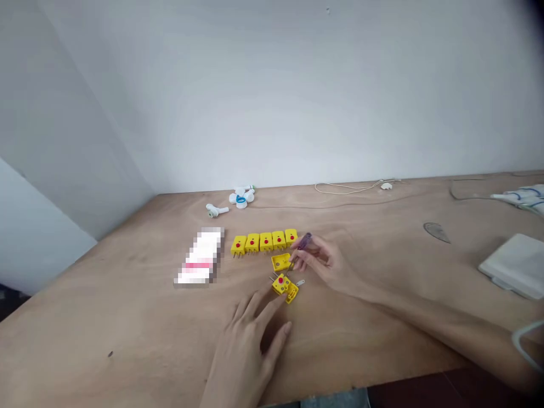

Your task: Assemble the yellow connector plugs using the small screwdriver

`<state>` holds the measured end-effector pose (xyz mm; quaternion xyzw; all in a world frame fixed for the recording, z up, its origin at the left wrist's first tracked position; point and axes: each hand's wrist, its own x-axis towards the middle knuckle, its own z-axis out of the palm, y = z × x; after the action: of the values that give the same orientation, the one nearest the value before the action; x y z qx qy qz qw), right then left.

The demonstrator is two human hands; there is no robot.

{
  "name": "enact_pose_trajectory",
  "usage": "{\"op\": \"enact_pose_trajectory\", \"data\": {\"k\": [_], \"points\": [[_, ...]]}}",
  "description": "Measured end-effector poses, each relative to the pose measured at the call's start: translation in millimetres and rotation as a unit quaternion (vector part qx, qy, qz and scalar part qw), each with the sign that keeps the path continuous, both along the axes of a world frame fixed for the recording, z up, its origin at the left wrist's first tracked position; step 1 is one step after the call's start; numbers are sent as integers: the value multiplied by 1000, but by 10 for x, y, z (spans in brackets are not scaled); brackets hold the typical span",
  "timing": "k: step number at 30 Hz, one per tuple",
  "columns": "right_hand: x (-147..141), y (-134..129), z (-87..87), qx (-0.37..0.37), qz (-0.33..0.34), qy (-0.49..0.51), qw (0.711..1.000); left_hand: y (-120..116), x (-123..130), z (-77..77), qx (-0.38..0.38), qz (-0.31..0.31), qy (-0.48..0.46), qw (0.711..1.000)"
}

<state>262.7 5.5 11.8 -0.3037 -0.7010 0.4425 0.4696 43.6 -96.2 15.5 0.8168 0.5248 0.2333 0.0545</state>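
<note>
My right hand [321,262] grips a screwdriver with a purple handle [305,241], its tip pointing down at an opened yellow plug [281,283] with a red dot and metal pins. My left hand [250,334] lies on the table with fingers spread, the index fingertip touching the plug's lower yellow part [292,293]. A loose yellow cover [280,262] rests just behind the plug. A small metal piece [301,282] lies to the plug's right. Several yellow plugs with red dots [266,242] stand side by side in a row farther back.
A blurred white-and-pink item [199,258] lies left of the row. White fittings [241,197] and a white cord [352,186] are near the wall. At the right are a white case [516,265], a cable bundle [525,197] and a dark oval mark in the wooden table [436,232].
</note>
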Motion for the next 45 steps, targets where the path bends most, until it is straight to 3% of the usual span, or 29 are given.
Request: {"op": "enact_pose_trajectory", "data": {"k": [6,12,20,27,31,36,45], "points": [[-109,103,188,-26,14,-18,999,22,-5,93,-11,-9,8,1000],[-180,213,137,-113,51,29,992,71,-30,118,-36,-22,32,999],[-126,175,195,-98,112,-1,989,72,-48,97,-26,-23,20,999],[-237,190,68,-118,32,53,991,65,-64,17,-7,-25,18,999],[-196,150,85,-106,38,33,993,57,-71,-14,0,-24,15,1000],[-106,152,95,-83,97,19,992,62,-65,-36,-10,-23,14,1000],[-286,170,82,-114,28,46,992,65,-67,-52,-3,-23,8,1000]]}}
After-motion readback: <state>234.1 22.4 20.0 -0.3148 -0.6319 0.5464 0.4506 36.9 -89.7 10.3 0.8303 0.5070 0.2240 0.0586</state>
